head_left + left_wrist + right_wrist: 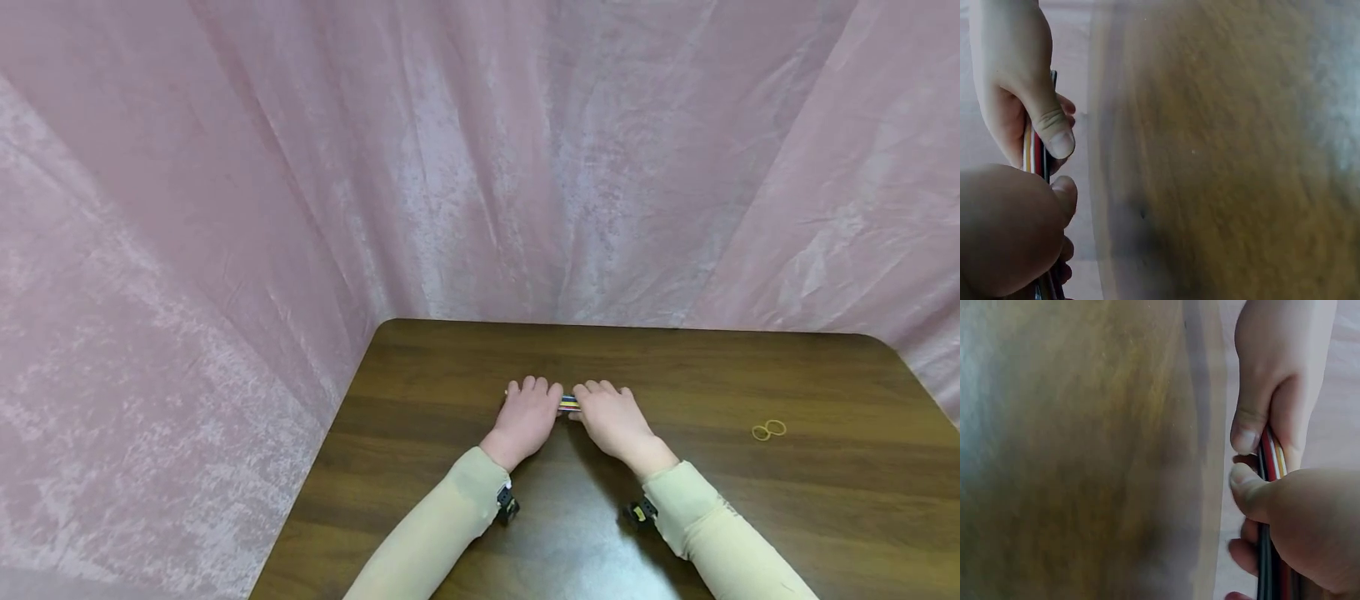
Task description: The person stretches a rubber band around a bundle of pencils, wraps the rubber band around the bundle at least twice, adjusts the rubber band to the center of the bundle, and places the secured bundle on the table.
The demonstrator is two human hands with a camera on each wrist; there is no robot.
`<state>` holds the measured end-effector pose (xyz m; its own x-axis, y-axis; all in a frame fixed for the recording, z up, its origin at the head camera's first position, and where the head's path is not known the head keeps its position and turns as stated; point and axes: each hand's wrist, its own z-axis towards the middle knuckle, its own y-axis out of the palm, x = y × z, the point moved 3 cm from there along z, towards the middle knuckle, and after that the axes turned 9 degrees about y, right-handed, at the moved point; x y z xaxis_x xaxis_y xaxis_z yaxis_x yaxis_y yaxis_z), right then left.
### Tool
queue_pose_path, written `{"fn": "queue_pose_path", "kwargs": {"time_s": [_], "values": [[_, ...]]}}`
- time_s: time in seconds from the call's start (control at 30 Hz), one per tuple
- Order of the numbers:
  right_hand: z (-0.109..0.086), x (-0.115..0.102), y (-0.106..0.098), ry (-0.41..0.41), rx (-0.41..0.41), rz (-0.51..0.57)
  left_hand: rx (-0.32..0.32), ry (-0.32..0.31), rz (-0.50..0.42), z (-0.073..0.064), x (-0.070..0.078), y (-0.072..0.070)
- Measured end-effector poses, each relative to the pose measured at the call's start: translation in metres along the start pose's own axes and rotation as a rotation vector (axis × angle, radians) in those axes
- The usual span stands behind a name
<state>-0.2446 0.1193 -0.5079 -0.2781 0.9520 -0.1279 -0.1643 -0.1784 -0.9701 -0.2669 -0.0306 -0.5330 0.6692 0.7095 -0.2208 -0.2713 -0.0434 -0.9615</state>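
Observation:
A bundle of slim, pencil-like coloured sticks (568, 404) lies crosswise between the two hands, just above or on the table; the gap to the table cannot be judged. My left hand (531, 412) grips its left part, and my right hand (611, 417) grips the right part close beside it. In the left wrist view, red, white, orange and black sticks (1036, 153) show between the hands. The right wrist view has the same sticks (1270, 456) with both thumbs along them. Palms and fingers hide most of the bundle.
Two thin yellow rings, like rubber bands (768, 430), lie on the brown wooden table (690, 375) to the right of the hands. Pink curtains (480, 167) hang behind the table's far edge and along its left side.

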Motion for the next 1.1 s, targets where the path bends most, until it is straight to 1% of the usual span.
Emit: {"fn": "queue_pose_path", "kwargs": {"time_s": [0.1, 0.2, 0.37, 0.53, 0.63, 0.73, 0.9, 1.0, 1.1], "values": [[-0.002, -0.001, 0.002, -0.008, 0.055, -0.005, 0.010, -0.008, 0.004, 0.000, 0.000, 0.001], [-0.005, -0.001, 0.005, 0.016, 0.094, 0.020, 0.025, 0.002, 0.015, 0.000, 0.000, 0.000], [-0.011, 0.000, 0.007, 0.044, 0.137, 0.053, 0.065, 0.046, 0.040, -0.005, 0.004, -0.003], [-0.016, 0.005, 0.006, 0.052, 0.158, 0.089, 0.089, 0.090, 0.014, -0.009, 0.008, -0.003], [-0.016, 0.007, 0.005, 0.057, 0.135, 0.128, 0.092, 0.100, 0.002, -0.010, 0.007, -0.003], [-0.017, 0.009, 0.002, 0.062, 0.112, 0.172, 0.102, 0.103, 0.009, -0.011, 0.005, -0.004], [-0.018, 0.018, -0.006, 0.094, 0.076, 0.241, 0.117, 0.083, 0.015, -0.013, -0.001, -0.005], [-0.020, 0.028, -0.009, 0.127, 0.030, 0.279, 0.109, 0.068, 0.019, -0.015, -0.004, -0.005], [-0.022, 0.037, -0.013, 0.148, -0.039, 0.335, 0.103, 0.060, 0.027, -0.018, -0.007, -0.003]]}}
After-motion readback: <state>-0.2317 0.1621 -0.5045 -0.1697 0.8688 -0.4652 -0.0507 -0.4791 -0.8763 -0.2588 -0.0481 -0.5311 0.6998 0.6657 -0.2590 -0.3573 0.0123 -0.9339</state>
